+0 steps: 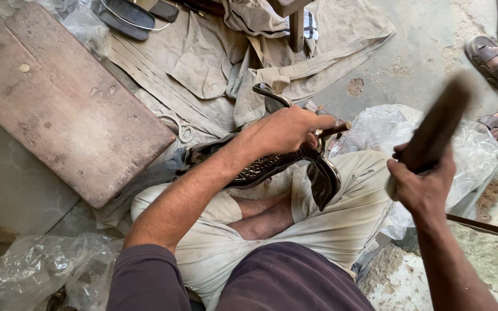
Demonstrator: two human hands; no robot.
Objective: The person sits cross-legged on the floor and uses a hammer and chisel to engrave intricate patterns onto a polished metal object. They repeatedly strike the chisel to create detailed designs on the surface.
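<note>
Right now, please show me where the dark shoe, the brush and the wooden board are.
dark shoe (pixel 260 168): head view, textured side.
brush (pixel 436 128): head view, blurred dark body.
wooden board (pixel 59 98): head view, top face.

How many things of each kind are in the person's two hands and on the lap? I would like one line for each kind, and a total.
Dark shoe, on the lap, held by the left hand: 1
Thin wooden stick, in the left hand: 1
Dark brush, blurred, in the right hand: 1
Total: 3

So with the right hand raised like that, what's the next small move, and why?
Probably bring the blurred dark brush in the right hand down onto the dark glossy leather shoe, since the left hand steadies that shoe on the lap and the brush is apart from it.
</note>
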